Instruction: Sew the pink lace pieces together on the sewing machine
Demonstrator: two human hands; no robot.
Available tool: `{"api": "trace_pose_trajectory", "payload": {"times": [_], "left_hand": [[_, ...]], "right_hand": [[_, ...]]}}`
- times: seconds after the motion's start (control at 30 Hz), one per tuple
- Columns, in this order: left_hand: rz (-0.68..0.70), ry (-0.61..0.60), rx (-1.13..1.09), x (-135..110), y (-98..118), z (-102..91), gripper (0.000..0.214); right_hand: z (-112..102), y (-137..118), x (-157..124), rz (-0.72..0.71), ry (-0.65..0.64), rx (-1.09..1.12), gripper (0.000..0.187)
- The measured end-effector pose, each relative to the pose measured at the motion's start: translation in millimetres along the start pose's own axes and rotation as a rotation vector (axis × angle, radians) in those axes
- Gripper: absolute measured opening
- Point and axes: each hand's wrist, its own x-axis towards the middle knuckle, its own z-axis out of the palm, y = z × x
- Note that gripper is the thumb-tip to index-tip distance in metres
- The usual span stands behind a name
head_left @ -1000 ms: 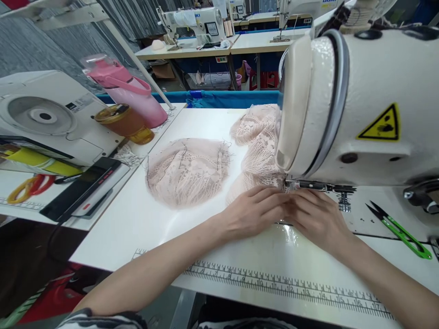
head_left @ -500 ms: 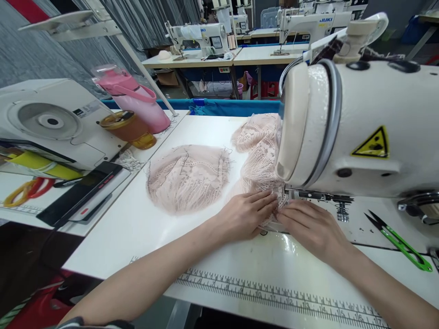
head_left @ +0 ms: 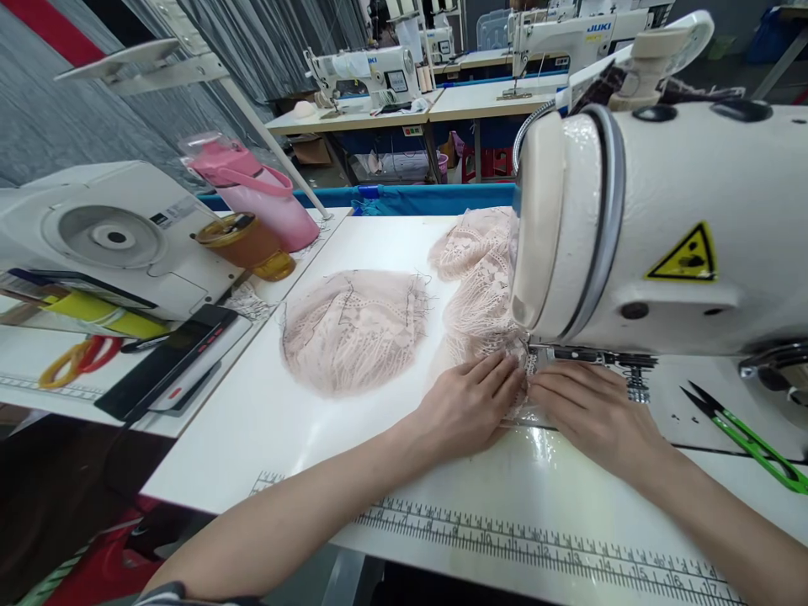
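Left hand [head_left: 467,406] and right hand [head_left: 593,411] lie palm down, fingers together and slightly bent, the left on a pale pink lace piece [head_left: 483,295], the right at its edge; whether either pinches it cannot be told. The lace extends beneath the sewing machine head [head_left: 631,244]. Left, apart: second lace piece [head_left: 353,341]. Right: green-handled thread snips [head_left: 754,442].

**Reaching forward, close together and palm down**

Extends the left hand [head_left: 472,404] with its left fingers [head_left: 496,372] lightly curved, pointing away and rightward. Rests the right hand [head_left: 597,414] just beside those fingertips, back upward, right fingers [head_left: 561,383] bent toward the left hand. Runs nearly straight through both wrists. Slants the bare left forearm [head_left: 328,497] back and leftward from its hand, the bare right forearm [head_left: 716,513] back and rightward.
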Motion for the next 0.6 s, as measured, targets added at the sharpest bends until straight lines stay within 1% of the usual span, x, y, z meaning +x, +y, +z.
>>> {"api": "trace_pose_trajectory", "payload": {"times": [0.17,0.4,0.6], "left_hand": [[0.001,0.015,0.059,-0.5,4.9,-1.8,0.043],[0.003,0.027,0.087,1.2,5.7,-3.5,0.042],[-0.02,0.05,0.087,4.0,8.0,-1.9,0.041]], "right_hand": [[-1.4,0.4,-0.2,0.031,-0.001,-0.001,0.023],[-2.6,1.3,2.0,0.049,-0.032,-0.016,0.024],[0.4,8.7,-4.5,0.038,-0.054,-0.039,0.029]]}}
